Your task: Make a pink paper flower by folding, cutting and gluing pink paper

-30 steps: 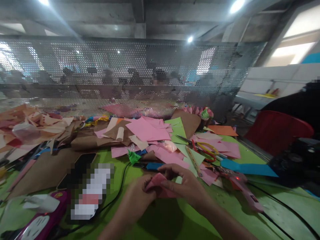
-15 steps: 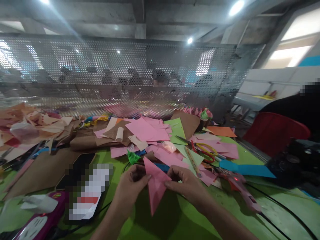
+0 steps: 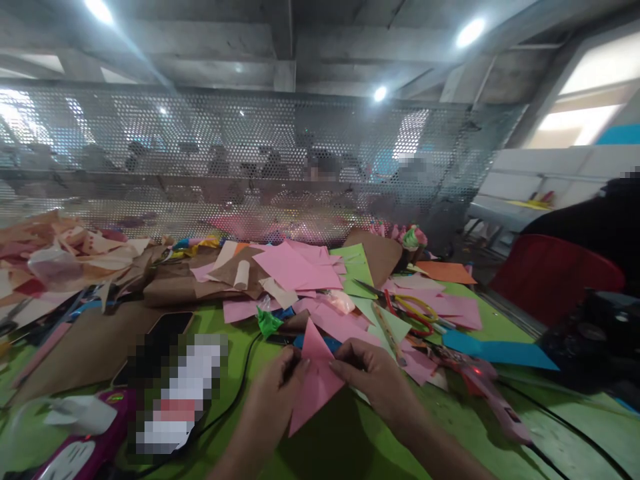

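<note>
I hold a pink paper triangle [image 3: 314, 383] upright over the green table [image 3: 345, 447], one point up and one down. My left hand [image 3: 277, 393] pinches its left edge. My right hand [image 3: 373, 380] pinches its right edge, thumb on the front. Both hands have their fingers closed on the paper. Just beyond lie a blue paper piece [image 3: 327, 343] and a crumpled green scrap [image 3: 269, 322].
Pink, green and brown paper sheets [image 3: 295, 267] pile up behind. Red-and-yellow scissors [image 3: 413, 310] and a pink glue gun [image 3: 493, 400] lie to the right, a phone [image 3: 165, 330] and black cable [image 3: 235, 387] to the left. A perforated metal screen [image 3: 250, 160] closes the back. A red chair [image 3: 555, 277] stands right.
A second ago the paper lay folded small between my hands near the table. It has opened into a tall triangle and is held a little lower than half a second ago.
</note>
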A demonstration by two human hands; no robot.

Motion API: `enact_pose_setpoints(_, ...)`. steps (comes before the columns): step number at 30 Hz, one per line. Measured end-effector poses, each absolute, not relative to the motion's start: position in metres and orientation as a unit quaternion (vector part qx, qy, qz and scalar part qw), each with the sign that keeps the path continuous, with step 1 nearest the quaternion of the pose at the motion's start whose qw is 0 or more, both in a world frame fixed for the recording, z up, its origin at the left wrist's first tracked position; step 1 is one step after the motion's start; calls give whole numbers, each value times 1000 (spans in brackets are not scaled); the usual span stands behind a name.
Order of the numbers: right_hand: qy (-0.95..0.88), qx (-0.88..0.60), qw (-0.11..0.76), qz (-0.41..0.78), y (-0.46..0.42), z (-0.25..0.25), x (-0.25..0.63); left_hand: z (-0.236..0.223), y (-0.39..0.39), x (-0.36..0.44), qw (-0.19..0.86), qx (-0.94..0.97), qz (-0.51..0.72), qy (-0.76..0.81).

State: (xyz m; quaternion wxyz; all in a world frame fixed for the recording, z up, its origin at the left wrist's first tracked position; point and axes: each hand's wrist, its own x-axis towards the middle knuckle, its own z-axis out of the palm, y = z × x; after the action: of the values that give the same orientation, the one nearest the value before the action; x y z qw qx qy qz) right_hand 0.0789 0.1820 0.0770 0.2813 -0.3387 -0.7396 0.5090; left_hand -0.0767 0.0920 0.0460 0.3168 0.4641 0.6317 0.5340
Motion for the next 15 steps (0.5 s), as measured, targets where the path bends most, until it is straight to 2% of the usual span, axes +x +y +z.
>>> enact_pose_setpoints(8,-744,-307,292,517,179,75,77,40,93,-73,316,509,521,608)
enact_pose_setpoints(15,-736,-339,286,511,177,75,76,43,91,-72,316,536,495,607)
